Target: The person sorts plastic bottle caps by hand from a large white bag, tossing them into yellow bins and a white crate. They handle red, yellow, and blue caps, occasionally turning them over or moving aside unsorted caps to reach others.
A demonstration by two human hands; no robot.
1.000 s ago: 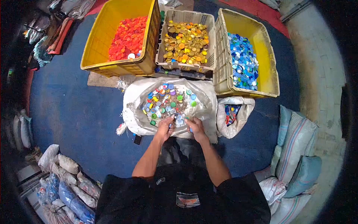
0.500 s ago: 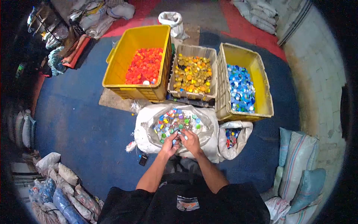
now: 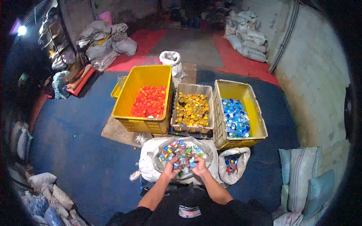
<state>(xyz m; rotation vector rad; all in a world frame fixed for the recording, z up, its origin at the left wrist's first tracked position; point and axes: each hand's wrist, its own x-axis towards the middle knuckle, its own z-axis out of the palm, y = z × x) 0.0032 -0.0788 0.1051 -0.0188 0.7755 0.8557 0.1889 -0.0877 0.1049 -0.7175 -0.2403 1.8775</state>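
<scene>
Both hands are over an open white sack [image 3: 146, 160] of mixed-colour bottle caps [image 3: 180, 147]. My left hand [image 3: 171, 169] is curled, palm turned inward, around blue bottle caps [image 3: 176, 165] at its fingertips. A short gap to the right, my right hand [image 3: 200, 168] has its fingers bent around light-blue bottle caps [image 3: 192, 163]. Loose caps of many colours show in the sack between and beyond the fingers.
Beyond the sack stand a yellow bin [image 3: 145, 122] with red caps, a beige crate [image 3: 193, 129] with yellow and gold caps, and another yellow bin [image 3: 260, 130] with blue caps. A smaller sack [image 3: 245, 154] adjoins at right. Stuffed sacks [image 3: 301, 177] lean along the wall.
My hands have moved apart from close together, each with blue caps in it. The head view has tilted up, so the bins and sack sit lower in the picture.
</scene>
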